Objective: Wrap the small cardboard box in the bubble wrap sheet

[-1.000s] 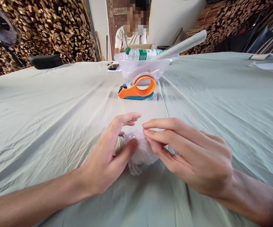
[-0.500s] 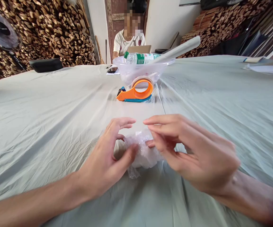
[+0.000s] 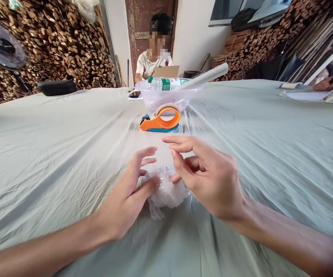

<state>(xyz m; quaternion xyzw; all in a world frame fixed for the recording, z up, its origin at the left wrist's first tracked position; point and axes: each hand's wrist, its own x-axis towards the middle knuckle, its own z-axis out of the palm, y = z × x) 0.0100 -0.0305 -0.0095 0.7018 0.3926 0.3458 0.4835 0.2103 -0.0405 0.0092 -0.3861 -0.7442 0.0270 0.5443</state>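
Observation:
A crumpled bundle of clear bubble wrap (image 3: 168, 192) lies on the cloth between my hands. My left hand (image 3: 131, 188) curves along its left side, fingers spread and the thumb tip resting on the wrap. On the other side is my right hand (image 3: 208, 169), its thumb and a finger pinched together above the bundle while a lower fingertip touches the wrap. Whatever that pinch holds, if anything, is too small to make out. Beyond my hands stands an orange and blue tape dispenser (image 3: 160, 120) with a roll of tape in it.
Behind the dispenser, a translucent plastic basin (image 3: 151, 100) holds a green-labelled bottle (image 3: 166, 83) and a white roll (image 3: 203, 78). A phone (image 3: 134, 94) and a black case (image 3: 56, 87) lie farther left. Across the table sits a person (image 3: 154, 63); another person's hand (image 3: 323, 84) shows at far right.
My right hand has shifted left and turned, its thumb coming up against a finger in a pinch. The left hand stays by the bundle. The view has tilted up slightly.

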